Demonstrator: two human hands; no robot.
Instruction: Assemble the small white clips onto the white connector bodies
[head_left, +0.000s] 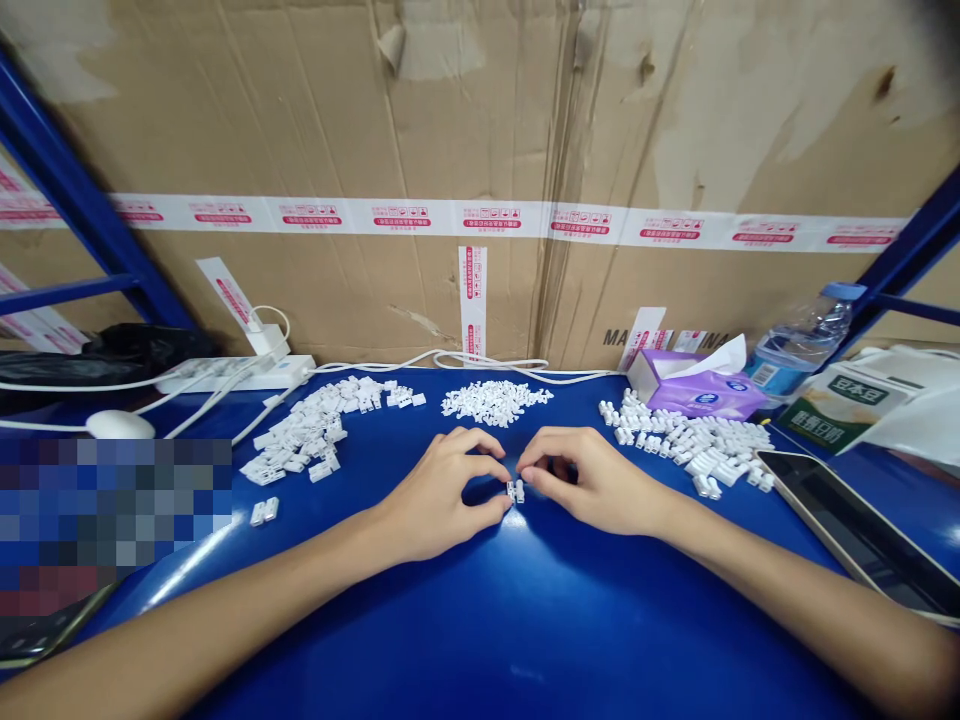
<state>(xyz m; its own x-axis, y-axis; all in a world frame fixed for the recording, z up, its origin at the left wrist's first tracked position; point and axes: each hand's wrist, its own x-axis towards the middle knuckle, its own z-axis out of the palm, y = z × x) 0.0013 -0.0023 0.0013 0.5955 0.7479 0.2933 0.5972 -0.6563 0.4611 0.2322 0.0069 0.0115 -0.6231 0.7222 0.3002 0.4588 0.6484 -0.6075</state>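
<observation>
Piece of white plastic (519, 491), pinched at fingertips of left hand (439, 490), right hand (596, 480) just beside it (grip unclear)

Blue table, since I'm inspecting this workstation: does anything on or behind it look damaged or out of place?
Yes: the cardboard behind has a torn, peeling flap, upper left of centre. Two white pieces lie apart from the left pile, perhaps deliberately.

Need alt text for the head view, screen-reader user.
A person's left hand and right hand nearly meet at a small white part on a blue table. Beyond lie a left pile, a middle pile and a right pile of small white pieces, before cardboard. Purple tissue pack, bottle and phone at right.
</observation>
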